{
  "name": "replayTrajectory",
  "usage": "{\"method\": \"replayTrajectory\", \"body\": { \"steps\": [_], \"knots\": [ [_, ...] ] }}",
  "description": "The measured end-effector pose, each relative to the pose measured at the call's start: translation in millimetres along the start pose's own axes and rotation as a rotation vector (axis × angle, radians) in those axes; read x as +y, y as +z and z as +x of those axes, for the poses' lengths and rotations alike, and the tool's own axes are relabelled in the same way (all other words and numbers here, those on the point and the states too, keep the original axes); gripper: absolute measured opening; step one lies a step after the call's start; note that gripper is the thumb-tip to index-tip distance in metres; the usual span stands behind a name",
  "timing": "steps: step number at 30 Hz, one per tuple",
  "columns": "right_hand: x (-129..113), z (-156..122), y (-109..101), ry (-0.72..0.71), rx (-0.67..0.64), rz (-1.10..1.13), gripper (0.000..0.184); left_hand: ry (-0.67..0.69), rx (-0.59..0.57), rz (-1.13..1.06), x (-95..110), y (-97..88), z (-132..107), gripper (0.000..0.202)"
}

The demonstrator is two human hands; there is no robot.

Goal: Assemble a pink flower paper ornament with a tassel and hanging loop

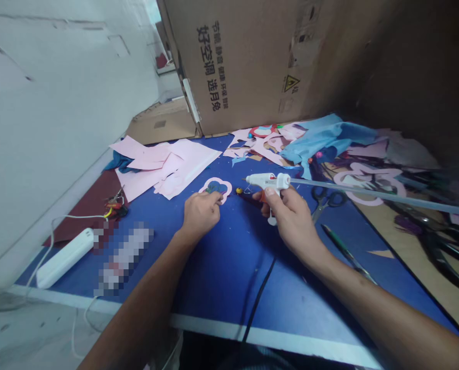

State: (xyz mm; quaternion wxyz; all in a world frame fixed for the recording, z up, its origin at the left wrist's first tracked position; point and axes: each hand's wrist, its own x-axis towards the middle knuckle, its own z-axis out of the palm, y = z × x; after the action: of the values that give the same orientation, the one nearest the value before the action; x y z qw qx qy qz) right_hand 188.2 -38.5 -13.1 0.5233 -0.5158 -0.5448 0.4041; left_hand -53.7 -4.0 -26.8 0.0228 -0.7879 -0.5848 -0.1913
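Observation:
My right hand (291,213) is wrapped around a white hot glue gun (265,181), its nozzle pointing left. A long, clear glue stick (352,193) sticks out of the gun's back end. My left hand (202,213) is closed, its fingertips at the lower edge of a pink flower-shaped cutout (227,186) with a dark blue-green piece in its middle. The fingers partly cover the cutout. Between the cutout and the gun lies a small yellow bead-like thing (239,190).
Pink sheets (175,159) lie at the back left, blue fabric (329,134) and scraps at the back right. Scissors (324,200), a green pen-like tool (337,241) and large black-handled shears (441,246) lie right. A white power strip (65,257) is left; a cardboard box (248,61) stands behind.

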Motion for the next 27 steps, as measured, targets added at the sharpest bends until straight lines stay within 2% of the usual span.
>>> {"method": "replayTrajectory", "body": {
  "steps": [4, 7, 10, 16, 18, 20, 22, 27],
  "knots": [
    [2, 0, 1, 0.004, -0.004, -0.001, 0.055, 0.074, 0.093, -0.101, 3, 2.4, 3, 0.046],
    [2, 1, 1, 0.011, -0.005, -0.003, 0.056, 0.146, 0.027, -0.126, 4, 7.9, 4, 0.047],
    [1, 1, 1, 0.021, 0.001, -0.01, 0.057, 0.159, -0.051, -0.117, 5, 13.9, 3, 0.046],
    [3, 1, 1, 0.035, 0.007, -0.014, 0.058, 0.178, -0.06, -0.15, 5, 16.5, 2, 0.047],
    [3, 1, 1, 0.04, 0.009, -0.008, 0.058, 0.128, 0.009, -0.187, 0, 12.6, 5, 0.043],
    [2, 1, 2, 0.042, 0.013, 0.0, 0.057, -0.024, 0.143, -0.199, -8, 6.3, 8, 0.036],
    [1, 1, 2, 0.038, 0.011, 0.004, 0.056, -0.178, 0.208, -0.2, -16, -1.0, 11, 0.028],
    [1, 1, 4, 0.067, -0.008, 0.1, 0.054, -0.348, 0.183, -0.222, -25, -13.0, 12, 0.011]
  ]
}}
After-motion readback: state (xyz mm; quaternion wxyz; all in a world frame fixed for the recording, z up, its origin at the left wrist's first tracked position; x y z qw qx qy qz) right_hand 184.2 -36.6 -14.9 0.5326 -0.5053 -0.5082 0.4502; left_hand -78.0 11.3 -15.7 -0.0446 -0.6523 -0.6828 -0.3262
